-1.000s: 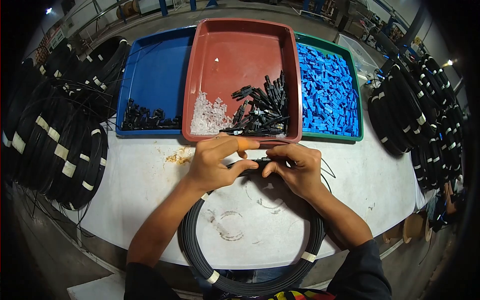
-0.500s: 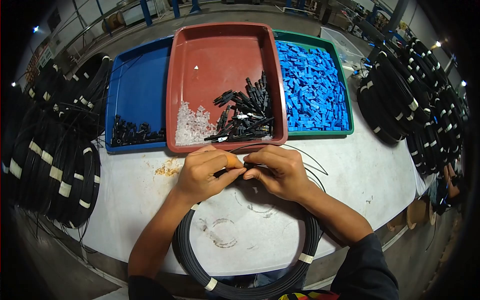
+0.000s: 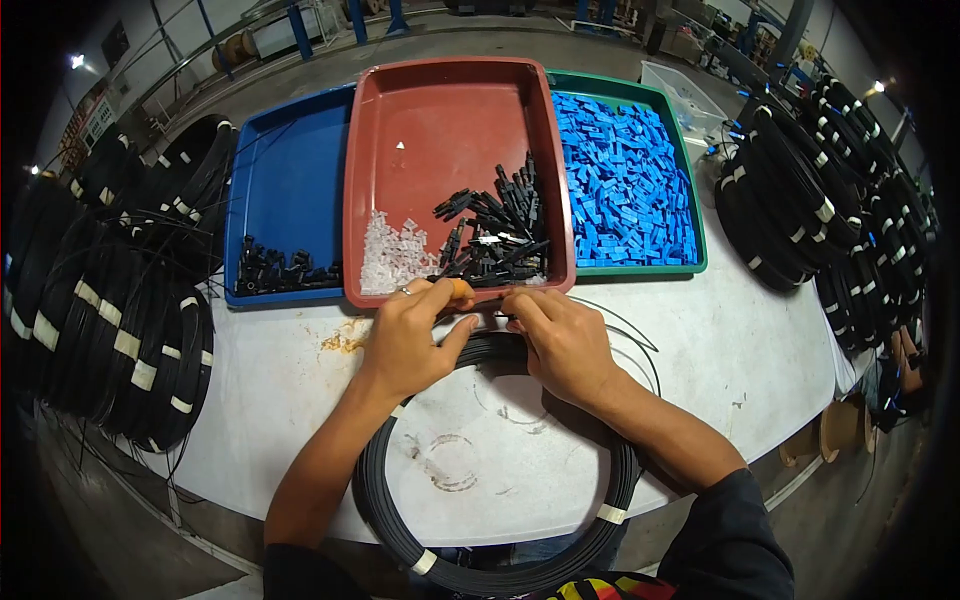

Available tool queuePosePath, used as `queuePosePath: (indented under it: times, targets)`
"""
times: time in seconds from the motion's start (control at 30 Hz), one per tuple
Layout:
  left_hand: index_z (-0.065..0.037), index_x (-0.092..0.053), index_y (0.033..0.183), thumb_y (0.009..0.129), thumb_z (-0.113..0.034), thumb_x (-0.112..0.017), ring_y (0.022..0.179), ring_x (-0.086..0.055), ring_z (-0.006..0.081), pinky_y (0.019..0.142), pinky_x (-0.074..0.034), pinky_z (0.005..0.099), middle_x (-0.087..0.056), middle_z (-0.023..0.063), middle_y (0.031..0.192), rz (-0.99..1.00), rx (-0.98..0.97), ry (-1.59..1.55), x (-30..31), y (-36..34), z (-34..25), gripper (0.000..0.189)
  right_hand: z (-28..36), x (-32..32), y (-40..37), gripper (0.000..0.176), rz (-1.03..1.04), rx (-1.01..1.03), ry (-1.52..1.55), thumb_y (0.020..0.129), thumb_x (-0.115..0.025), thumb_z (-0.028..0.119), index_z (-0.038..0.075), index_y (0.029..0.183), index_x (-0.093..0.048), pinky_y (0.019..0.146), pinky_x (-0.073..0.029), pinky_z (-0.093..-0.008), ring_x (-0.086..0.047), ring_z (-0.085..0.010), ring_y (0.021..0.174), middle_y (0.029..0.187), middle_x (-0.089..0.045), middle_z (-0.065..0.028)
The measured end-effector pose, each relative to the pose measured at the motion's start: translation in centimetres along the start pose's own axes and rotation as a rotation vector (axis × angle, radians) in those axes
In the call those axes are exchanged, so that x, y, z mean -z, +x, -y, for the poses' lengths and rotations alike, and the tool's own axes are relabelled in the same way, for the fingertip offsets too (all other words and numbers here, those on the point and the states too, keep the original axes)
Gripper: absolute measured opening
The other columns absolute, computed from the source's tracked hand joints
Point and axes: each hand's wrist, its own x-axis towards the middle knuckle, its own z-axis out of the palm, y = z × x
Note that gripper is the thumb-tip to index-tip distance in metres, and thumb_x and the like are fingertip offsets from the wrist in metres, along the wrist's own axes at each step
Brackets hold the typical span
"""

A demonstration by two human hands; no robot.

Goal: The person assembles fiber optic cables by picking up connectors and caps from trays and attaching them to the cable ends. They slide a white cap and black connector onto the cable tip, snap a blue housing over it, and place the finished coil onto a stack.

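A coil of black cable (image 3: 375, 470), bound with pale tape, lies on the white table and overhangs its near edge. Above the coil's far side is my left hand (image 3: 410, 335), at the red tray's front rim. Its thumb stands apart from the forefinger, which has an orange wrap near the tip; I see nothing held there. My right hand (image 3: 568, 340) has thumb and fingers pinched together on the black cable's end, most of which the fingers hide. A loose loop of thin cable curves out to the right of this hand.
The red tray (image 3: 357, 180) holds clear plastic pieces (image 3: 388, 255) and black connectors (image 3: 500, 225). On its left, a blue tray (image 3: 238, 220) contains small black parts; on its right, a green tray (image 3: 698, 225) holds blue pieces (image 3: 625, 185). Cable coils (image 3: 110, 340) flank both sides.
My hands have drawn apart from where they met. The left thumb has lifted away from its forefinger, and the right fingertips have moved slightly up towards the red tray.
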Motion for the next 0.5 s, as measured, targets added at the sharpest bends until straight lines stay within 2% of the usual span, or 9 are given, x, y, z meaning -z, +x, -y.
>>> queuePosePath:
  times: [0.07,0.13,0.17,0.2,0.27,0.3,0.37,0.43,0.5]
  targets:
    - [0.002,-0.068,0.104,0.083,-0.004,-0.077,0.087,-0.073,0.0272,0.077,-0.056,0.0353,-0.075,0.0136,0.09,-0.002,-0.01,0.022,0.1,-0.2,-0.3,0.024,0.2,0.1,-0.1,0.013,0.051,-0.004,-0.024,0.084,-0.069,0.008,0.008,0.095,-0.062,0.058,-0.052,-0.0398,-0.066,-0.0258,0.072,0.084,-0.068,-0.0066]
    - [0.001,-0.068,0.105,0.084,-0.004,-0.076,0.086,-0.073,0.028,0.077,-0.056,0.0367,-0.075,0.0145,0.09,0.083,-0.054,0.043,0.4,-0.2,-0.3,0.023,0.7,0.4,-0.1,0.012,0.107,-0.059,-0.053,0.086,-0.07,0.011,0.009,0.093,-0.061,0.057,-0.05,-0.0401,-0.064,-0.0257,0.069,0.074,-0.064,-0.0063]
    - [0.0,-0.068,0.104,0.084,-0.004,-0.076,0.086,-0.073,0.0296,0.077,-0.055,0.0384,-0.075,0.0149,0.089,0.111,-0.008,0.003,0.2,-0.3,-0.3,0.022,0.8,0.4,0.0,0.011,0.138,-0.082,-0.089,0.088,-0.07,0.013,0.01,0.093,-0.061,0.057,-0.05,-0.0404,-0.065,-0.0263,0.07,0.073,-0.064,-0.0065]
    - [0.0,-0.069,0.102,0.085,-0.005,-0.076,0.084,-0.074,0.0288,0.077,-0.056,0.0373,-0.074,0.015,0.088,0.124,0.011,0.035,0.0,-0.4,0.0,0.02,0.7,0.4,0.1,0.011,0.141,-0.068,-0.08,0.088,-0.07,0.013,0.01,0.093,-0.061,0.057,-0.05,-0.0404,-0.065,-0.0263,0.07,0.073,-0.064,-0.0065]
    - [0.001,-0.07,0.098,0.086,-0.005,-0.076,0.078,-0.074,0.0261,0.072,-0.058,0.0343,-0.074,0.0145,0.086,0.018,0.003,-0.025,-0.2,-0.5,0.3,0.014,0.6,0.2,0.1,0.012,0.145,-0.076,-0.033,0.088,-0.07,0.014,0.009,0.093,-0.06,0.059,-0.05,-0.0412,-0.065,-0.0276,0.071,0.075,-0.064,-0.0071]
    - [0.001,-0.07,0.098,0.086,-0.005,-0.076,0.078,-0.074,0.0261,0.072,-0.058,0.0343,-0.074,0.0145,0.086,0.012,0.013,-0.015,0.1,-0.7,0.3,0.014,0.5,0.2,0.1,0.013,0.154,-0.062,0.045,0.088,-0.071,0.01,0.007,0.097,-0.062,0.063,-0.052,-0.042,-0.066,-0.0304,0.075,0.08,-0.065,-0.01]
    - [0.001,-0.071,0.095,0.088,-0.006,-0.075,0.074,-0.074,0.0212,0.066,-0.058,0.0314,-0.074,0.0131,0.085,-0.127,-0.02,0.005,1.1,-0.2,0.2,0.01,0.6,0.5,0.3,0.014,0.171,-0.042,0.161,0.088,-0.071,0.007,0.005,0.099,-0.063,0.066,-0.052,-0.042,-0.066,-0.0318,0.077,0.083,-0.065,-0.0117]
    - [0.001,-0.072,0.095,0.088,-0.006,-0.074,0.073,-0.073,0.0195,0.064,-0.057,0.0298,-0.075,0.0122,0.085,-0.136,-0.026,0.018,3.2,0.5,1.0,0.01,0.5,0.8,0.6,0.019,0.196,-0.045,0.327,0.087,-0.07,0.001,0.003,0.105,-0.066,0.07,-0.054,-0.0422,-0.066,-0.0352,0.079,0.087,-0.065,-0.0151]
    - [0.0,-0.073,0.096,0.088,-0.006,-0.074,0.07,-0.071,0.0165,0.062,-0.055,0.0266,-0.075,0.0104,0.085,-0.109,0.025,0.067,6.1,1.5,2.0,0.01,0.8,1.4,0.8,0.018,0.204,-0.046,0.356,0.086,-0.071,0.001,0.003,0.104,-0.067,0.069,-0.054,-0.0423,-0.066,-0.0352,0.078,0.088,-0.065,-0.0151]
